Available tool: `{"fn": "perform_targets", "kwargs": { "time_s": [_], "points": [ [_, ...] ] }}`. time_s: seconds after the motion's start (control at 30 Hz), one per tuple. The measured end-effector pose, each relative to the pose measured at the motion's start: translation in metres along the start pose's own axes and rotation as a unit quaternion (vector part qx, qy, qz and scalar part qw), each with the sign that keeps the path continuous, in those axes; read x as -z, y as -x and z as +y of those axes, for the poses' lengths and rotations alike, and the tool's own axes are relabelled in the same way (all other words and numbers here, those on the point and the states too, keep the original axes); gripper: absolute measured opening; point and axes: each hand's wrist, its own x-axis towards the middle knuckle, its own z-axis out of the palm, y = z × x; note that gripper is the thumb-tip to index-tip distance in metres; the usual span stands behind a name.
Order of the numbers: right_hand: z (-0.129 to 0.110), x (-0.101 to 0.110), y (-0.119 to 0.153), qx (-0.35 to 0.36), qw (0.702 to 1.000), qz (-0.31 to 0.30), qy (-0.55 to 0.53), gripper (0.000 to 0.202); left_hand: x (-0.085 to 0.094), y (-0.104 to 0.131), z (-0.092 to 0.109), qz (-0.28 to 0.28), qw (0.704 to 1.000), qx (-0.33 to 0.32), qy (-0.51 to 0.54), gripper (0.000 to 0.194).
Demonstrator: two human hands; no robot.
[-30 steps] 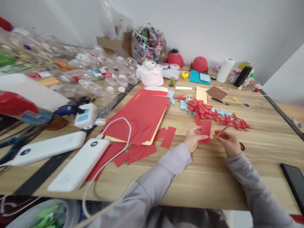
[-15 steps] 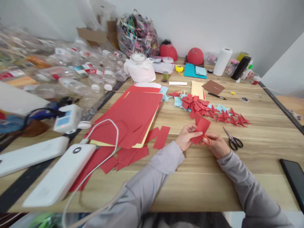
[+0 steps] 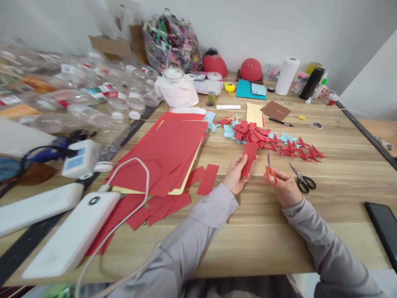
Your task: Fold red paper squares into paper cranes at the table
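On the worktop (image 3: 248,236), midway between near and far edges, your left hand (image 3: 233,177) pinches a red strip (image 3: 249,157); your right hand (image 3: 285,190) has fingers closed round orange scissors (image 3: 268,168). A slack pinch could let the strip twist, skewing any cut. Pale wall (image 3: 248,25) backs the far edge; bottles (image 3: 87,112) crowd the left, a phone (image 3: 382,231) lies toward the near edge, rightward.

No lettering is showing legibly. Bottle labels (image 3: 98,94) are blurring at upper left; a round display (image 3: 94,200) is proving unreadable, lower left.
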Motion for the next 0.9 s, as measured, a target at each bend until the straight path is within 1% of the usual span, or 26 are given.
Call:
{"fn": "perform_targets", "kwargs": {
  "time_s": [0.07,0.13,0.27,0.37,0.47,0.53,0.67,0.8,0.9],
  "points": [
    [-0.0003,-0.0005,0.0008,0.005,1.000,-0.014,-0.003,0.030,0.0003,0.0002,0.0001,0.010,1.000,-0.003,-0.005,0.031],
    [-0.0007,-0.0015,0.0013,-0.006,0.999,-0.039,-0.020,0.031,0.0009,0.0003,-0.0001,0.011,1.000,0.000,-0.003,0.028],
    [0.0003,-0.0021,0.0020,-0.081,0.988,-0.111,-0.073,0.037,0.0010,0.0003,-0.0001,0.002,1.000,0.008,0.020,0.026],
    [0.0038,-0.0004,0.0026,-0.129,0.974,-0.166,-0.082,0.033,0.0004,0.0004,0.0001,-0.003,1.000,0.015,0.024,0.019],
    [0.0072,0.0012,0.0034,-0.144,0.962,-0.210,-0.103,0.035,0.0009,-0.0001,0.0000,0.007,0.999,0.027,0.032,0.010],
    [0.0079,0.0018,0.0036,-0.148,0.953,-0.235,-0.120,0.038,0.0021,-0.0008,-0.0003,0.019,0.999,0.032,0.039,0.008],
    [0.0067,0.0016,0.0029,-0.160,0.945,-0.262,-0.115,0.041,0.0050,-0.0019,-0.0022,0.015,0.999,0.027,0.027,0.011],
    [0.0061,0.0022,0.0014,-0.140,0.949,-0.262,-0.107,0.040,0.0051,-0.0009,-0.0046,-0.001,0.999,0.024,0.021,0.014],
    [0.0071,0.0039,0.0005,-0.124,0.949,-0.268,-0.111,0.039,0.0037,0.0003,-0.0063,0.003,1.000,0.018,0.010,0.017]
  ]
}}
